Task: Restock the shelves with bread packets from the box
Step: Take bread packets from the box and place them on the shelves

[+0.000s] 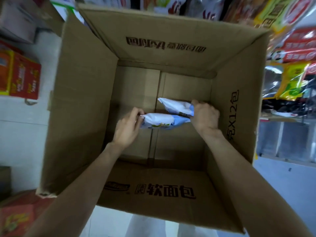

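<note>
A large open cardboard box (82,100) fills the view, and both my arms reach down into it. Near the bottom lie two white and blue bread packets. My left hand (127,128) pinches the left end of the nearer bread packet (162,121). My right hand (204,117) grips the right end of the farther bread packet (174,106) and also meets the nearer packet's right tip. The rest of the box floor shows bare cardboard.
Shelves with colourful snack bags (290,31) run along the top and right. Red cartons (20,76) stand on the pale floor at left, and another red carton (18,216) sits at the lower left. The box flaps stand open all round.
</note>
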Available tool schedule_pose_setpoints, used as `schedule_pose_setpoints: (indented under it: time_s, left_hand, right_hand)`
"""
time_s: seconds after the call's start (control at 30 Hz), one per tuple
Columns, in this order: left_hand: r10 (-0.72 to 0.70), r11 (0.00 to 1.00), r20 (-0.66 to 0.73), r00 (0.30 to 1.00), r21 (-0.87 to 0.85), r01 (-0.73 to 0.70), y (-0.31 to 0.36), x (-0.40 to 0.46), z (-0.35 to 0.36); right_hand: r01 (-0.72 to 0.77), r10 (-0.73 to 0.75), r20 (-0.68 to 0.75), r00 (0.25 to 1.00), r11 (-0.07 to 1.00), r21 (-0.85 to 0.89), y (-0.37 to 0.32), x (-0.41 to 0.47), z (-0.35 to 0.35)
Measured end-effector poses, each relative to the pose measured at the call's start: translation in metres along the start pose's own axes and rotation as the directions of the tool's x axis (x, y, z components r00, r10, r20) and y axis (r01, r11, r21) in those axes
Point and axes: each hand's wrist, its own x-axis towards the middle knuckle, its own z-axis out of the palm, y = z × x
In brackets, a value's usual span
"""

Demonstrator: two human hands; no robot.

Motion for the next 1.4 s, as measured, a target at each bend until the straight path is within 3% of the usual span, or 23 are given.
schedule_pose_setpoints:
  time_s: [0.13, 0.23, 0.3, 0.4, 0.5, 0.7, 0.8, 0.9, 0.97, 1.07, 1.13, 1.23, 1.4]
  left_hand:
    - [-0.082, 0.982, -0.118, 0.990, -0.182, 0.060, 0.035, -0.010, -0.054]
    - [-0.101, 0.973, -0.214, 0.972, -0.224, 0.052, 0.070, -0.021, -0.095]
    - [-0.101, 0.968, -0.275, 0.956, -0.249, 0.031, 0.095, -0.027, -0.120]
    - [-0.145, 0.937, -0.336, 0.931, -0.350, 0.019, 0.134, -0.032, -0.145]
    - [-0.212, 0.868, -0.391, 0.896, -0.497, -0.011, 0.176, -0.031, -0.163]
    - [-0.248, 0.768, -0.435, 0.865, -0.633, -0.098, 0.254, -0.011, -0.183]
    - [-0.207, 0.795, -0.445, 0.871, -0.596, -0.116, 0.284, 0.004, -0.187]
    - [-0.127, 0.844, -0.476, 0.870, -0.513, -0.157, 0.312, 0.016, -0.193]
    - [-0.104, 0.856, -0.499, 0.860, -0.485, -0.178, 0.330, 0.022, -0.197]
    - [-0.115, 0.851, -0.536, 0.836, -0.487, -0.195, 0.350, 0.032, -0.202]
    - [-0.099, 0.845, -0.553, 0.828, -0.486, -0.223, 0.362, 0.037, -0.204]
    - [-0.084, 0.848, -0.576, 0.813, -0.470, -0.245, 0.378, 0.048, -0.204]
    - [-0.102, 0.853, -0.570, 0.816, -0.472, -0.224, 0.393, 0.069, -0.195]
  right_hand:
    - [-0.149, 0.161, -0.008, 0.987, 0.928, 0.340, 0.017, -0.045, -0.076]
    - [-0.160, 0.222, 0.009, 0.975, 0.676, 0.719, 0.041, -0.087, -0.130]
    - [-0.171, 0.253, 0.051, 0.966, 0.477, 0.862, 0.055, -0.113, -0.164]
    - [-0.085, 0.267, 0.005, 0.964, 0.288, 0.954, 0.075, -0.145, -0.208]
    - [0.045, 0.292, -0.109, 0.950, 0.217, 0.975, 0.101, -0.168, -0.249]
    - [0.333, 0.473, -0.287, 0.833, -0.016, 0.943, 0.169, -0.175, -0.313]
    - [0.418, 0.460, -0.417, 0.784, 0.105, 0.902, 0.197, -0.160, -0.348]
    - [0.394, 0.387, -0.548, 0.742, 0.410, 0.823, 0.216, -0.129, -0.382]
    - [0.389, 0.247, -0.650, 0.719, 0.632, 0.670, 0.226, -0.101, -0.404]
    - [0.426, -0.072, -0.701, 0.710, 0.836, 0.345, 0.230, -0.046, -0.434]
    - [0.397, -0.250, -0.657, 0.711, 0.914, 0.082, 0.219, -0.005, -0.448]
    - [0.322, -0.349, -0.595, 0.724, 0.934, -0.155, 0.194, 0.045, -0.444]
    - [0.281, -0.250, -0.670, 0.698, 0.958, -0.065, 0.205, 0.072, -0.393]
